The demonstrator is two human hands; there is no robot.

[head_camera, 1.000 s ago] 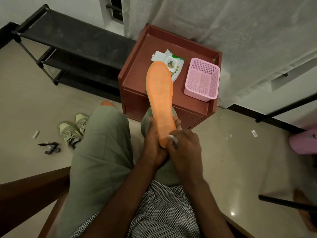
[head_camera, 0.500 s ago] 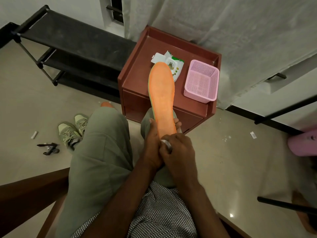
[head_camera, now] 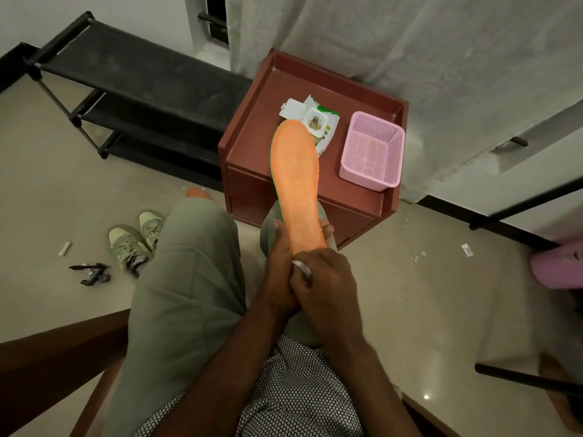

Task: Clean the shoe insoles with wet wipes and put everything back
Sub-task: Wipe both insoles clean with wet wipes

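Seated person, head view down over the lap. An orange insole (head_camera: 297, 184) is held up at a slant above the right knee, heel end toward the body, toe end out over the brown surface (head_camera: 268, 127). The heel end is gripped by the left hand (head_camera: 281, 269), thumb along the left edge, fingertips seen past the right edge. A white wet wipe (head_camera: 301, 269) is pinched in the curled fingers of the right hand (head_camera: 325, 285) and pressed against the heel of the insole; only a small bit of the wipe is seen between the two hands. The hands are together, touching at the heel end, each clamped on its own thing.

On the surface, a wet wipe pack (head_camera: 317, 121) lies with its flap open, partly hidden behind the toe of the insole. A pink mesh basket (head_camera: 372, 152) stands to the right of the pack, near the front right corner.

On the floor to the left, a pair of pale green shoes (head_camera: 134, 239) is seen just beside the left knee. The tip of a second orange insole (head_camera: 195, 193) is seen past that knee. A black shoe rack (head_camera: 126, 89) stands against the wall at upper left.
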